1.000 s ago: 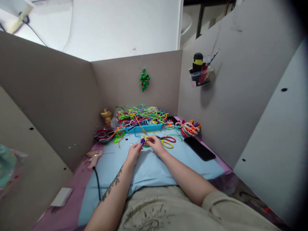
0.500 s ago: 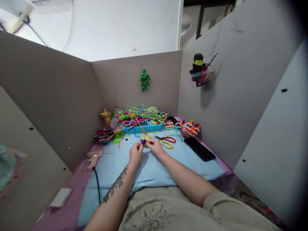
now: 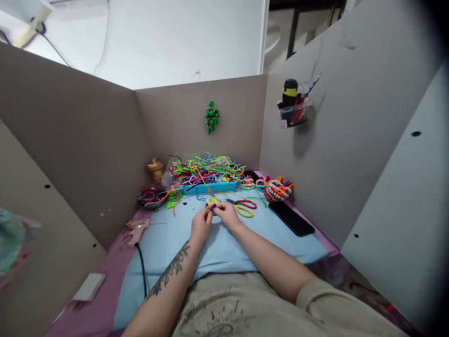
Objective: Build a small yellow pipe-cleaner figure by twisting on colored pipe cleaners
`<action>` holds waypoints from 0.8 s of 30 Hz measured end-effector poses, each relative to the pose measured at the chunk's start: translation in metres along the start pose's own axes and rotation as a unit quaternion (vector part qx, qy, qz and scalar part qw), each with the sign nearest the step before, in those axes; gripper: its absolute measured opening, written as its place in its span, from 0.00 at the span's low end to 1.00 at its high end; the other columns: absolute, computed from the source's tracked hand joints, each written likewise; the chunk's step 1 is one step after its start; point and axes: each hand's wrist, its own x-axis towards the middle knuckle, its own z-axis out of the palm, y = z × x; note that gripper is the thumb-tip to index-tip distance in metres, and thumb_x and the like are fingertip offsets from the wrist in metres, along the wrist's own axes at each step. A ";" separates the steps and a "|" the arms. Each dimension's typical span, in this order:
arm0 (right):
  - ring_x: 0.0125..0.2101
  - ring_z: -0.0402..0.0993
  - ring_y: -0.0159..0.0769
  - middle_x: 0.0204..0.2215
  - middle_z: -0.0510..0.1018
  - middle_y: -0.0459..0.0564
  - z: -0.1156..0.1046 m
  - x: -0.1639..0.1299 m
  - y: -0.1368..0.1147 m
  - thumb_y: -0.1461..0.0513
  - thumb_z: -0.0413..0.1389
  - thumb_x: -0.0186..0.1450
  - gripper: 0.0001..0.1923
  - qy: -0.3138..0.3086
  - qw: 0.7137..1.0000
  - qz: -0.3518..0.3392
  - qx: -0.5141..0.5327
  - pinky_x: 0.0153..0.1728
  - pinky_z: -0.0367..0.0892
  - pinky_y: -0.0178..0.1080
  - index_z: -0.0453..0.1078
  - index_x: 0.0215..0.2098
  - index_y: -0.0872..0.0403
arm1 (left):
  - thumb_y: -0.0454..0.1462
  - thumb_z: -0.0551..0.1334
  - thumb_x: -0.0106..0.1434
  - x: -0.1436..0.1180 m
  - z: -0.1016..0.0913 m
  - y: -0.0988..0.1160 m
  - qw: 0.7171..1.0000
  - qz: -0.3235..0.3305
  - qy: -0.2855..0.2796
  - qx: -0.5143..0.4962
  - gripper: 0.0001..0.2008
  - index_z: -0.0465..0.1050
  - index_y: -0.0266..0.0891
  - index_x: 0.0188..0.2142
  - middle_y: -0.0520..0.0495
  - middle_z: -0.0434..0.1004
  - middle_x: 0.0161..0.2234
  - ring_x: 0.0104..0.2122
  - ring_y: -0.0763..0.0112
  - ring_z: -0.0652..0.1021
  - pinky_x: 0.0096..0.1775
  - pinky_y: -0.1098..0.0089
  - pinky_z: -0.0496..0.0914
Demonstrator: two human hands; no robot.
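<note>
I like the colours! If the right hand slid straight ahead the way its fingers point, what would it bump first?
Probably the small yellow and purple pipe-cleaner piece that the right hand already pinches with the left hand. Beyond it, seemingly, the blue tray.

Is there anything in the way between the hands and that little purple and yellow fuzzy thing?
No. The left hand and right hand both already pinch the small fuzzy piece, so nothing visible sits between them.
</note>
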 end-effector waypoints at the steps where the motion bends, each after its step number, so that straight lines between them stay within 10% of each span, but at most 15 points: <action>1: 0.24 0.67 0.32 0.19 0.72 0.44 0.000 0.000 0.000 0.58 0.59 0.50 0.09 -0.006 1.000 0.008 0.010 0.28 0.64 0.35 0.72 0.21 0.56 | 0.40 0.53 0.58 0.001 0.000 -0.001 1.000 -0.017 0.009 -0.009 0.11 0.65 0.38 0.23 0.52 0.65 0.21 0.24 0.73 0.66 0.28 0.73 0.58; 7: 0.26 0.70 0.32 0.28 0.77 0.48 0.002 0.001 -0.001 0.56 0.62 0.46 0.19 -0.076 0.985 0.108 0.113 0.21 0.62 0.32 0.74 0.36 0.55 | 0.43 0.54 0.56 0.008 -0.004 -0.008 0.988 -0.113 0.061 -0.080 0.12 0.64 0.38 0.22 0.54 0.63 0.19 0.23 0.74 0.65 0.27 0.74 0.58; 11: 0.17 0.62 0.27 0.21 0.72 0.45 -0.004 0.006 0.002 0.55 0.60 0.47 0.20 0.002 0.976 0.157 0.154 0.14 0.51 0.29 0.70 0.37 0.56 | 0.45 0.55 0.56 0.011 -0.007 -0.015 0.973 -0.156 0.098 -0.140 0.13 0.64 0.37 0.23 0.54 0.63 0.20 0.22 0.75 0.64 0.26 0.74 0.59; 17: 0.13 0.54 0.26 0.10 0.59 0.39 -0.011 0.008 0.003 0.49 0.55 0.53 0.19 0.049 0.995 0.076 0.052 0.14 0.51 0.31 0.60 0.17 0.54 | 0.50 0.55 0.54 0.013 -0.004 -0.016 0.961 -0.188 0.045 -0.200 0.18 0.65 0.37 0.24 0.53 0.65 0.19 0.21 0.75 0.65 0.25 0.74 0.59; 24: 0.27 0.67 0.33 0.26 0.72 0.47 -0.008 -0.001 -0.016 0.55 0.54 0.56 0.11 0.018 0.996 -0.074 -0.053 0.30 0.63 0.34 0.69 0.31 0.55 | 0.45 0.55 0.55 0.007 -0.003 -0.003 0.987 -0.105 -0.013 -0.120 0.14 0.66 0.37 0.21 0.54 0.65 0.18 0.22 0.74 0.66 0.27 0.74 0.58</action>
